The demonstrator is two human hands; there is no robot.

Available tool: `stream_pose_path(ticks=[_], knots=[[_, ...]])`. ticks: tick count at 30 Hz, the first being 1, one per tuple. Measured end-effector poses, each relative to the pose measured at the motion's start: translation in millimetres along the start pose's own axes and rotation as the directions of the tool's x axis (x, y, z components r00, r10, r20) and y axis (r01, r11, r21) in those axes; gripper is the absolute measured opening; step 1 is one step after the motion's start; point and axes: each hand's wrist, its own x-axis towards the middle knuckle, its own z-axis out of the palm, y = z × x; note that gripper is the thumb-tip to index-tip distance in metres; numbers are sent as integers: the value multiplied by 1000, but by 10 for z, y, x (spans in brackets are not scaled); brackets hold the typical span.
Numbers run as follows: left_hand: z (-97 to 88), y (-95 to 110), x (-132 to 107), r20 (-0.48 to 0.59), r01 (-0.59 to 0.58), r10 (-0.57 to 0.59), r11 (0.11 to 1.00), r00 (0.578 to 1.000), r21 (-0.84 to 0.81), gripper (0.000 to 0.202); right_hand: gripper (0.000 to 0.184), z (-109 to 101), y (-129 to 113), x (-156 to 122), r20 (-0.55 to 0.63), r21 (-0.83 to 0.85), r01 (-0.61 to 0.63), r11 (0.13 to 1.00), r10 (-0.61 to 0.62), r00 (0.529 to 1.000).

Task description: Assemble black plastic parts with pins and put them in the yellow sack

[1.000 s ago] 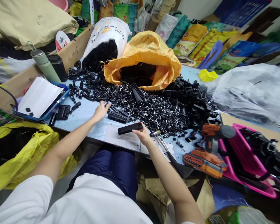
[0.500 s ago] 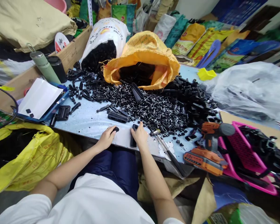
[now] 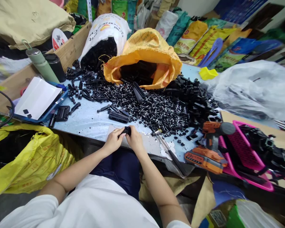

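My left hand (image 3: 113, 141) and my right hand (image 3: 135, 139) meet at the table's front edge, both closed around black plastic parts (image 3: 126, 130). The left fingers pinch a small black piece, and the right ones grip a larger black block. Fingers cover much of both, so I cannot tell whether they are joined. Just beyond lie several long black plastic parts (image 3: 118, 117). Behind them spreads a heap of small black pieces with metal pins (image 3: 156, 110). A hammer (image 3: 166, 146) rests to the right of my right hand.
An orange cordless drill (image 3: 205, 155) and a pink basket (image 3: 249, 152) stand at the right. An orange sack (image 3: 149, 41) and a white sack (image 3: 106, 28) open onto the table. At the left are a blue tray (image 3: 65, 94) and a green bottle (image 3: 44, 65).
My hands have come together from apart. The left hand moved right with its small piece, and the right hand moved left with the black block. The view shifted slightly.
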Motion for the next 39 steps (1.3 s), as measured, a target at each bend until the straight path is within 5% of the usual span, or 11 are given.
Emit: stream_pose_path(ticks=[3,5,10,17,24,28,31,34,35,37,39], knots=[[-84,29,36,3,0,0,999,1000,46,33,42,-52,56,-14,79,355,57,933,-91,993],[-133,58,56,26,-7,5,999,1000,48,32,50,-65,86,-22,153,586,-32,809,-72,986],[-181,156,64,51,-43,41,999,998,29,32,56,-44,83,-65,246,808,-230,542,44,968],[-217,231,4,89,-155,146,982,985,109,33,46,-202,202,-83,125,661,84,745,-220,967],[-95,342,23,-244,-205,195,979,950,-16,35,50,-52,-51,-213,-112,619,181,764,-142,983],[-87,213,31,-133,-234,230,972,964,-17,35,52,16,-2,-183,-48,575,195,795,-206,977],[-61,67,6,-120,-85,101,987,988,136,41,48,-125,212,41,84,381,222,898,-273,958],[-48,-21,57,85,-112,85,911,993,397,54,38,-443,592,486,-26,131,169,977,-167,986],[-47,-31,102,230,-217,122,865,966,452,55,35,-571,745,673,-137,77,126,989,-115,984],[-38,-29,214,510,-452,187,762,840,464,51,33,-831,1051,1066,-334,-11,20,1000,-23,942],[-21,-12,317,659,-589,204,681,724,435,42,36,-1072,1322,1436,-435,-66,-96,993,58,899]])
